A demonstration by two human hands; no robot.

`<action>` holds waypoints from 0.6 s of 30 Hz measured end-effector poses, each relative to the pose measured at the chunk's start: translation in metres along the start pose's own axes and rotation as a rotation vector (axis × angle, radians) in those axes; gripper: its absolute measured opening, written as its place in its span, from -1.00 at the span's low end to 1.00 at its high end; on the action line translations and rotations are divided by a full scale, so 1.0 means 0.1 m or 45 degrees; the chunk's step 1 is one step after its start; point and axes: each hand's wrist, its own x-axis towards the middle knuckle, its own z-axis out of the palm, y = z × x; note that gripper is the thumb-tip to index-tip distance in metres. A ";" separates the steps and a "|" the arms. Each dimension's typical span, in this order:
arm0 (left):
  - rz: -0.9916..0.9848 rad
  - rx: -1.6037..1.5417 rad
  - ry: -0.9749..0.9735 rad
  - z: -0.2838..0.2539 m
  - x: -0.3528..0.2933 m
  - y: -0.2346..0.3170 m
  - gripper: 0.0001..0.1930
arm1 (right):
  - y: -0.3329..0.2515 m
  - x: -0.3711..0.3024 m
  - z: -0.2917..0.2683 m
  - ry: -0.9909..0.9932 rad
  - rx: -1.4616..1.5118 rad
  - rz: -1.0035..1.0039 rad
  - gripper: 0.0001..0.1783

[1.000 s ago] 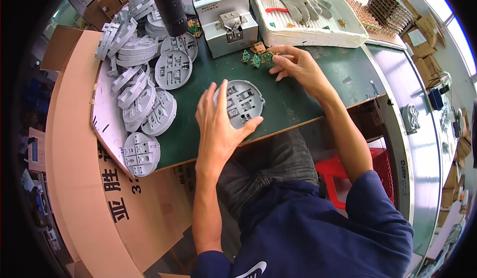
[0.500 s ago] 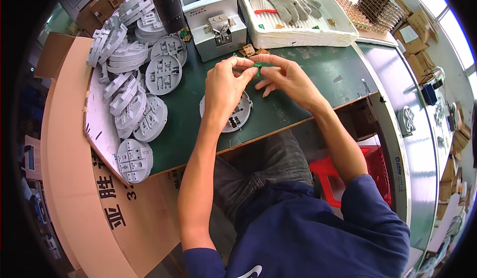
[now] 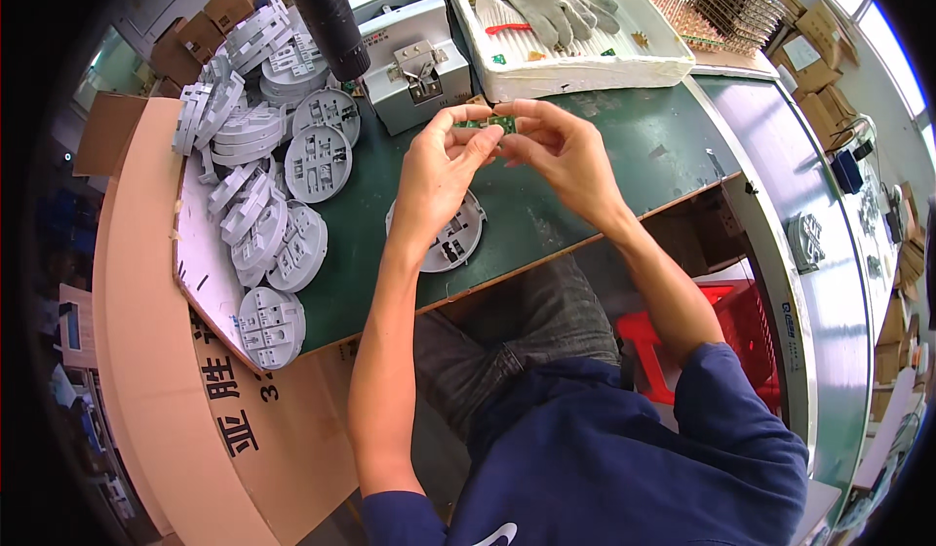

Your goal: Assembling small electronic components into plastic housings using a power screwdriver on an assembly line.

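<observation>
Between both hands is a small green circuit board (image 3: 503, 123), held up over the bench with its face partly showing. My left hand (image 3: 438, 164) pinches its left side between thumb and fingers. My right hand (image 3: 567, 156) closes on the right end, fingertips at the board's edge. The fingers cover much of the board. Below my left hand a round pale grey plastic housing (image 3: 456, 242) lies on the green bench, partly hidden by my left wrist and forearm.
Many similar housings (image 3: 319, 163) are heaped along the bench's left side. At the back stand a grey metal machine (image 3: 421, 93) and a white foam tray (image 3: 591, 77) holding grey work gloves (image 3: 551, 8). A black cylindrical tool (image 3: 324, 18) hangs above. Stacked boards (image 3: 736, 5) sit at the far right.
Both hands have turned the circuit board so more of its face shows. My right hand's fingers have drawn in closer around it. The whole view has shifted slightly.
</observation>
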 end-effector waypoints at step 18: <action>-0.079 -0.375 0.097 -0.06 -0.42 0.26 -0.62 | -0.38 -0.16 0.02 -0.131 0.208 -0.125 -0.51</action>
